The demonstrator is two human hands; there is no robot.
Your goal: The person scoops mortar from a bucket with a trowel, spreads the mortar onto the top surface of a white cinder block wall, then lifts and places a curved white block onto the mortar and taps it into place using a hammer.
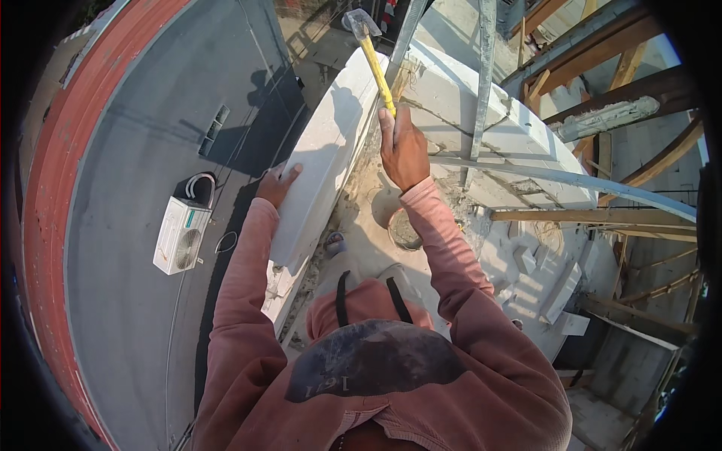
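My right hand (404,148) is wrapped round the yellow handle of a mallet (374,66). Its pale, whitish head is raised beyond the hand, over the far end of the wall. My left hand (278,184) grips the outer edge of a long white block (310,197), thumb on top, with the fingers partly hidden over the far side. The block lies on top of the wall to my left, and shadows fall across the white surface farther along. Below my right forearm stands a bucket (390,225) holding grey material.
Left of the wall is a drop beside a grey wall (120,225) carrying an air-conditioner unit (180,234). A second white block wall (519,135) stands ahead right, crossed by metal strips (483,83). Loose white blocks (560,292) and wooden beams (579,216) lie to the right.
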